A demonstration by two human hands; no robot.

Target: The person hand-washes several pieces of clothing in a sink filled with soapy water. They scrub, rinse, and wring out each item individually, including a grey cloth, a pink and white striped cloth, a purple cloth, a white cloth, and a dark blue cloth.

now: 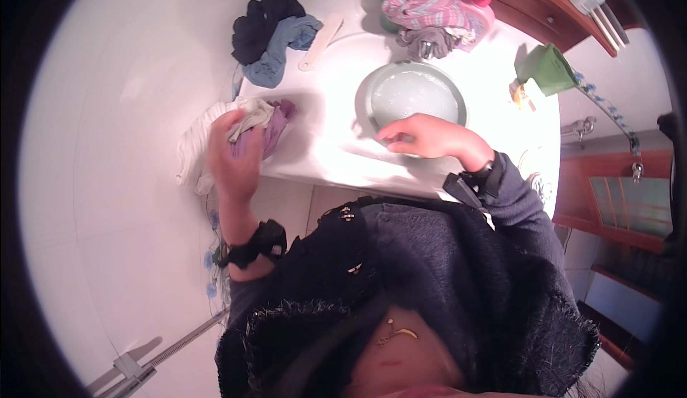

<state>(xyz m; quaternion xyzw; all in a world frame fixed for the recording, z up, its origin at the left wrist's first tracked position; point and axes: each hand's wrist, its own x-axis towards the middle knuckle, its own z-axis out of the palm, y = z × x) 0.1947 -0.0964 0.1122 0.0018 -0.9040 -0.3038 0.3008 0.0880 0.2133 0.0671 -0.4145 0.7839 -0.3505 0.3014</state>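
My left hand (236, 156) is over a heap of cloth at the left end of the white counter, its fingers apart around a purple cloth (272, 132) and a white cloth (201, 135); whether it grips them cannot be told. A round basin (416, 94) of cloudy water stands in the sink area. Over its near rim hangs my right hand (421, 135), fingers loosely curled, with nothing visible in it. At the back left lie a black cloth (263, 22) and a blue cloth (284, 49), beside a pale flat brush or scraper (322, 42).
Behind the basin, a pink striped cloth (426, 9) and a grey cloth (426, 41) cover the faucet, between a green bottle (387, 17) and a pink pump bottle (477, 17). A green container (547, 69) stands at the right. A wooden shelf (558, 0) overhangs the back right.
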